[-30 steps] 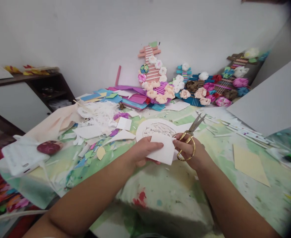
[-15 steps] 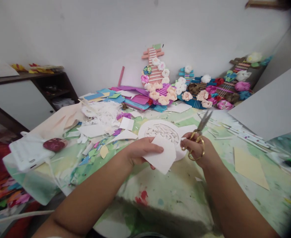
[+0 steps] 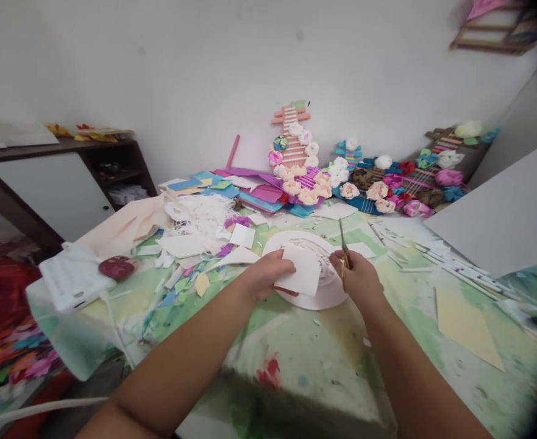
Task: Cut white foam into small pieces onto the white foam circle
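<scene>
My left hand [image 3: 270, 273] pinches a piece of white paper [image 3: 301, 271] between thumb and fingers, above the near part of a round white dish [image 3: 325, 300]. Small white paper bits [image 3: 323, 256] lie in the dish, partly hidden by the sheet. In my right hand [image 3: 359, 277] are gold-handled scissors [image 3: 345, 244], their blades pointing up and away from me. The scissors stand to the right of the sheet, apart from it. Whether the blades are parted cannot be told, as they show edge-on.
Paper flower guitars [image 3: 295, 152] lean against the wall. Coloured sheets [image 3: 259, 192], white shreds [image 3: 199, 213] and scraps cover the table's left. A white power bank-like device [image 3: 74, 280] and a maroon object [image 3: 117, 267] lie there. At right are paper sticks [image 3: 455, 265] and a cream sheet [image 3: 467, 329].
My right hand has turned, bringing the scissors from a rightward slant to nearly upright. The white paper has tilted and come slightly up. The camera view has shifted a little.
</scene>
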### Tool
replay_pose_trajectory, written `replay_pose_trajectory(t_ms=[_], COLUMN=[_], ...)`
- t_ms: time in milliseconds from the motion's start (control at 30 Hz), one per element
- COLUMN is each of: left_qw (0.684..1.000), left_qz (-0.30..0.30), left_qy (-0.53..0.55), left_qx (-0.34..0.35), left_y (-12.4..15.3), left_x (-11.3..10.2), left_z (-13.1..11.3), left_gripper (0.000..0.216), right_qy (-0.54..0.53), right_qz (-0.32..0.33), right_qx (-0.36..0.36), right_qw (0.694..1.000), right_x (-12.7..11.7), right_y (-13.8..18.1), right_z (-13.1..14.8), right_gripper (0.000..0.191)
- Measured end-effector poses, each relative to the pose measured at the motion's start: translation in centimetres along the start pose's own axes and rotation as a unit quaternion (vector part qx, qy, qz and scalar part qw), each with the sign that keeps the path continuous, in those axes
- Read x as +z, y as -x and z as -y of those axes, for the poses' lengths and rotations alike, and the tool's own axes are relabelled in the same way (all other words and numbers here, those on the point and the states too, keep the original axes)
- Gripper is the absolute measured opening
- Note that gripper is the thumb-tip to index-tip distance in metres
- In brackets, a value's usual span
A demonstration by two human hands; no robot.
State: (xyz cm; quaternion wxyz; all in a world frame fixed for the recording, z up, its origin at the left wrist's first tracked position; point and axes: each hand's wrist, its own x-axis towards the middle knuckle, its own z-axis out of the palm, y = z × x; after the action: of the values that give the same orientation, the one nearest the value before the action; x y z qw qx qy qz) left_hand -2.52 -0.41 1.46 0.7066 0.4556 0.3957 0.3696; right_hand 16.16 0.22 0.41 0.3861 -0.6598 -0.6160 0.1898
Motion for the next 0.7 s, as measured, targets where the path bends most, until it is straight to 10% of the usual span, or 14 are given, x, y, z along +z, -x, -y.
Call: replay_pose_trajectory(t_ms=[300,700], left_qw=[0.993,0.989], left_qz=[0.029,0.027], left_qy=[-0.087,0.054], left_qx=[0.069,0.133], left_y=[0.1,0.3], left_x=[0.1,1.4], left_z=[0.5,0.6], left_gripper=[0.032,0.046], right_qy=[-0.237,-0.503], right_qz=[0.142,-0.064], right_qx=[0.035,0.068], right_qw=[0.96,0.859], right_x=[0.4,0.0], right_y=[2.4,1.5], right_z=[1.5,0.6], right_gripper=[0.028,0.02])
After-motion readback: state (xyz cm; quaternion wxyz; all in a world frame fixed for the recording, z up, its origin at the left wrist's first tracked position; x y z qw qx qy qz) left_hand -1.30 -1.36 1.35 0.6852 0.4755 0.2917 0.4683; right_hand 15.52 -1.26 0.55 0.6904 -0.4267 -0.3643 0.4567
